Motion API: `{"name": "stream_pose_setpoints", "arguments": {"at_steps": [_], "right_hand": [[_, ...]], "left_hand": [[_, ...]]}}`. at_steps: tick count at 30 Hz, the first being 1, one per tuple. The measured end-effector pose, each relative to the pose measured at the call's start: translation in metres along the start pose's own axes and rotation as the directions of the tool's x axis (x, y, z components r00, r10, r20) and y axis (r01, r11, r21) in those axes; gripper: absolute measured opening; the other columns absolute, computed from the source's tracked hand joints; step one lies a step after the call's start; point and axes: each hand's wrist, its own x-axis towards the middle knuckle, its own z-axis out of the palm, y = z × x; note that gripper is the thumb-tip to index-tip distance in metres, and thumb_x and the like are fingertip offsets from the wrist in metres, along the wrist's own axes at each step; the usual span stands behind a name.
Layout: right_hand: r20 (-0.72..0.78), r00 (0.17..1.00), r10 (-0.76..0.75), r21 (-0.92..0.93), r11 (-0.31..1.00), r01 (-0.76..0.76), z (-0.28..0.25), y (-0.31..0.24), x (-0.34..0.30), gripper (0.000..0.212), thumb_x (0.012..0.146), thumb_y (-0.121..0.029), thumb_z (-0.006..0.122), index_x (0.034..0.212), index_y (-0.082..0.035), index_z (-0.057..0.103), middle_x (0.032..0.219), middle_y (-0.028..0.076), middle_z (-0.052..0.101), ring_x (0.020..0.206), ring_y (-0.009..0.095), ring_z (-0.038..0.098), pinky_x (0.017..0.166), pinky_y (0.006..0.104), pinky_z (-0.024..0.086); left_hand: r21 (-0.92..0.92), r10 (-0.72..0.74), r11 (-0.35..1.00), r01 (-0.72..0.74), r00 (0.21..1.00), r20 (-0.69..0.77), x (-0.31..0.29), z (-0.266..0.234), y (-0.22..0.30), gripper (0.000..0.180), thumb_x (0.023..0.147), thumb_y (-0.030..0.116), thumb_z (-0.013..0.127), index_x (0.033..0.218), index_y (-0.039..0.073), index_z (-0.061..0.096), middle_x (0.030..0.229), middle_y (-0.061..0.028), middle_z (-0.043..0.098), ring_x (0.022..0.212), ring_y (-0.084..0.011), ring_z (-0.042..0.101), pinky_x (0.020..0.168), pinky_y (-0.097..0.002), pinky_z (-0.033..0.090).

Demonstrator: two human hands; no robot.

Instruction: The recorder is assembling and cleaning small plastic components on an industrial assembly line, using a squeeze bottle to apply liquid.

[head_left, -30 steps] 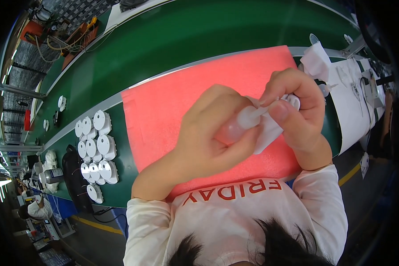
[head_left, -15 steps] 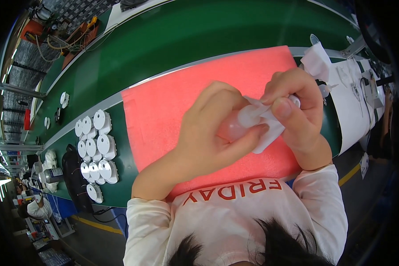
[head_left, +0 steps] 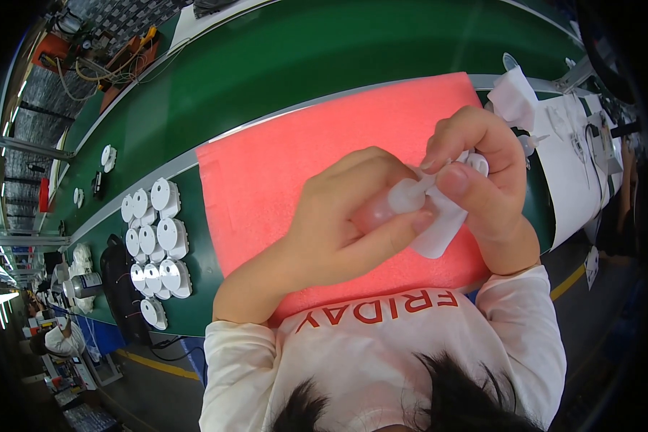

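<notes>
My left hand (head_left: 338,216) is wrapped round a translucent squeeze bottle (head_left: 407,196), its conical tip pointing right toward my other hand. The fingers and thumb hide part of the bottle's body. My right hand (head_left: 486,169) is closed, thumb against fingers, on a white wiping cloth (head_left: 441,229) that hangs down between the hands. A small white round part (head_left: 476,163) also shows in the right hand's grip, mostly covered by the fingers. The bottle's tip meets or nearly meets the cloth and right fingertips; I cannot tell which. Both hands are above a pink foam mat (head_left: 266,187).
Several white round housings (head_left: 171,234) stand in rows left of the mat, beside a black bag-like object (head_left: 119,288). A green conveyor belt (head_left: 324,57) runs behind. At the right are another white cloth (head_left: 513,101), a second dropper bottle (head_left: 527,145) and a white sheet with tools (head_left: 569,173).
The cloth has slipped off the bottle's tip and hangs lower, so the tip shows more. My left hand has changed its grip slightly. More of the white part shows in my right hand.
</notes>
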Motion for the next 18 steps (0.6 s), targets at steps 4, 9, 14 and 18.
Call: {"name": "stream_pose_setpoints", "arguments": {"at_steps": [4,9,14,18], "right_hand": [[-0.006,1.0,-0.008,-0.002,1.0,0.008,-0.0005,-0.0005,-0.0006,0.018,0.072,-0.02,0.062,0.076,-0.005,0.053,0.071,0.003,0.054,0.064,0.009,0.049,0.058,0.0207,0.038],[-0.002,1.0,-0.012,0.025,1.0,0.012,-0.0006,-0.0002,-0.0014,0.017,0.073,-0.02,0.061,0.076,-0.005,0.053,0.071,0.003,0.053,0.065,0.009,0.049,0.059,0.0209,0.038],[0.003,0.998,0.07,0.045,0.997,-0.07,0.0022,-0.0036,-0.001,0.018,0.073,-0.02,0.061,0.077,-0.005,0.052,0.072,0.003,0.053,0.065,0.01,0.049,0.059,0.021,0.039],[0.012,0.999,0.051,0.029,0.998,-0.051,0.0037,-0.0029,0.0015,0.021,0.071,-0.022,0.063,0.077,-0.006,0.052,0.072,0.002,0.052,0.066,0.009,0.05,0.059,0.0204,0.039]], "left_hand": [[-0.079,-0.055,0.995,0.058,0.997,0.046,-0.0005,-0.0007,0.0003,0.018,0.075,0.012,0.065,0.086,0.0,0.057,0.078,-0.0096,0.058,0.069,-0.021,0.058,0.06,-0.0281,0.045],[-0.094,-0.059,0.993,0.066,0.996,0.067,-0.0002,-0.0014,0.0005,0.019,0.075,0.014,0.065,0.087,0.0,0.058,0.078,-0.0097,0.058,0.068,-0.0207,0.057,0.059,-0.028,0.044],[-0.152,-0.104,0.981,0.117,0.991,0.089,-0.0017,-0.0022,0.0005,0.02,0.076,0.014,0.064,0.088,0.0,0.058,0.078,-0.0092,0.058,0.068,-0.0196,0.056,0.059,-0.0272,0.043],[-0.352,-0.184,0.909,0.222,0.973,0.139,-0.0036,-0.0045,0.0037,0.019,0.079,0.013,0.062,0.09,-0.001,0.057,0.079,-0.0083,0.057,0.072,-0.0158,0.056,0.061,-0.0271,0.043]]}}
